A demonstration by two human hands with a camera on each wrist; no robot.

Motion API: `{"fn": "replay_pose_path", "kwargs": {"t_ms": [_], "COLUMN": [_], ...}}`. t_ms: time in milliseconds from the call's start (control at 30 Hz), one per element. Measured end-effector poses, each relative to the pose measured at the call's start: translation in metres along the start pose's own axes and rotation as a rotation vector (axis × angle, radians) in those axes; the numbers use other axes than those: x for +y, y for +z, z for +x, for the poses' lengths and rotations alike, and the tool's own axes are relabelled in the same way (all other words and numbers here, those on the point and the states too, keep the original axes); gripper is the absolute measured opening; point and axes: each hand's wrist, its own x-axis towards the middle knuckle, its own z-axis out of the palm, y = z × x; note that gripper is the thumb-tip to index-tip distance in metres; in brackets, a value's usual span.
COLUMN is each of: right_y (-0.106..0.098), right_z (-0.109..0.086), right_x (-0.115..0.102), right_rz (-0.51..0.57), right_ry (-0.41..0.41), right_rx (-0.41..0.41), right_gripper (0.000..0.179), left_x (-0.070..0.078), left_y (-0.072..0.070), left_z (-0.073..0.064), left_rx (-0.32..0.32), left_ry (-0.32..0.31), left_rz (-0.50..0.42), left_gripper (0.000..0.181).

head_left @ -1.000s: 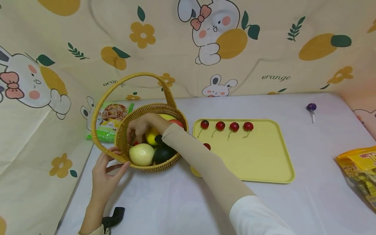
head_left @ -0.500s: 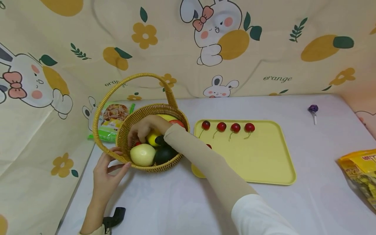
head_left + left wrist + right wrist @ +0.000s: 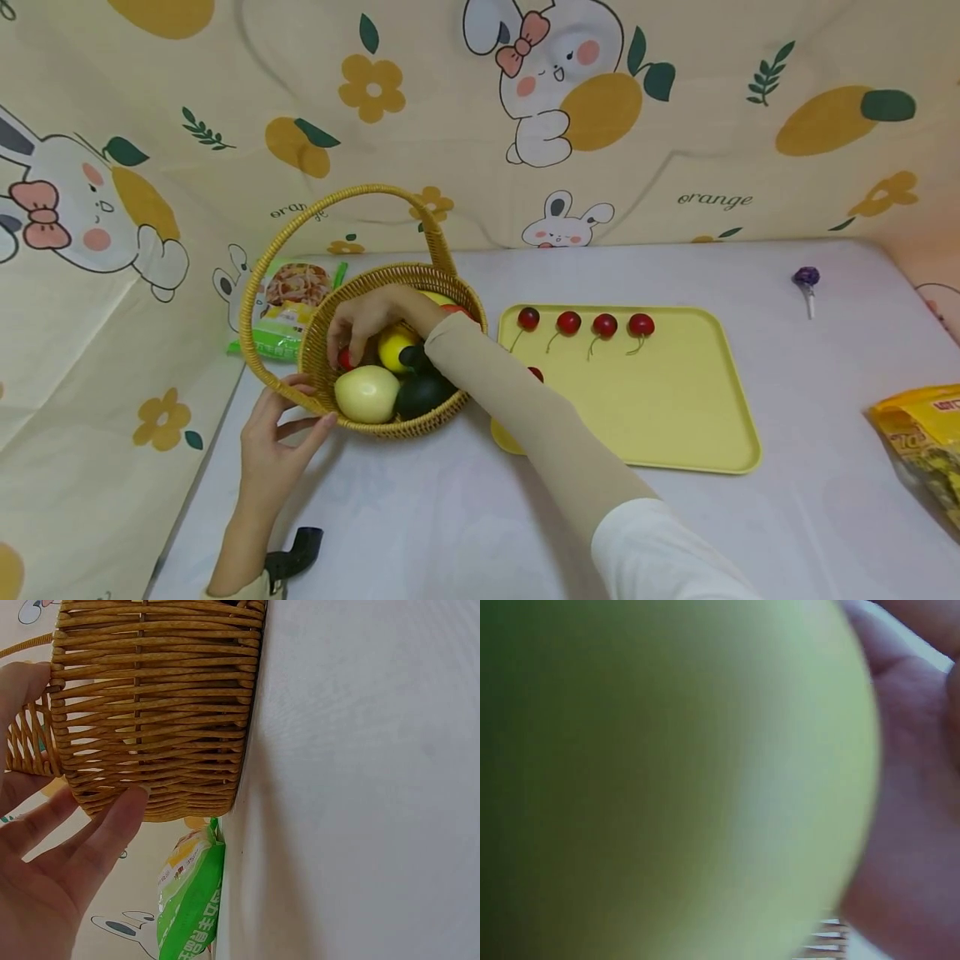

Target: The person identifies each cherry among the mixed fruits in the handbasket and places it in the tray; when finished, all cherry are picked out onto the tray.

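A wicker basket (image 3: 412, 429) with a tall handle (image 3: 258, 275) holds several fruits. My left hand (image 3: 273, 442) grips it at the handle's base, thumb (image 3: 124, 814) on the woven outer side. Inside, my right hand (image 3: 372, 315) pinches a red cherry (image 3: 345, 359) with curled fingers pointing down. Near it lie a pale yellow-green fruit (image 3: 367, 394), a yellow fruit (image 3: 395, 348) and a dark green one (image 3: 425, 396). A blurred green round surface (image 3: 705, 780) fills most of the right wrist view. On the yellow tray (image 3: 637, 433), cherries (image 3: 568, 323) stand in a row.
Another cherry (image 3: 536, 374) on the tray is partly hidden by the right sleeve (image 3: 555, 433). A green food packet (image 3: 281, 346) stands behind the basket. To the right are a purple lollipop (image 3: 807, 277) and a yellow snack bag (image 3: 922, 442). A patterned cloth (image 3: 450, 83) hangs behind.
My right hand has risen slightly inside the basket, and more of the red cherry shows between its fingers. My left hand keeps its grip on the basket.
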Motion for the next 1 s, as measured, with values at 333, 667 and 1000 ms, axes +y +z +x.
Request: {"fn": "replay_pose_path", "kwargs": {"t_ms": [333, 667, 1000], "right_y": [-0.006, 0.022, 0.078], "right_z": [-0.048, -0.148, -0.245], "right_x": [-0.037, -0.02, 0.041], "right_rz": [-0.11, -0.165, -0.047], "right_ry": [-0.075, -0.379, -0.181], "right_rx": [0.212, 0.476, 0.699], "right_gripper": [0.023, 0.028, 0.029], "left_x": [0.002, 0.003, 0.005], "left_y": [0.001, 0.002, 0.003], "left_z": [0.002, -0.001, -0.001], "left_rx": [0.009, 0.01, 0.012], "left_ry": [0.022, 0.013, 0.017], "left_rz": [-0.013, -0.013, 0.002], "left_gripper": [0.042, 0.041, 0.041]}}
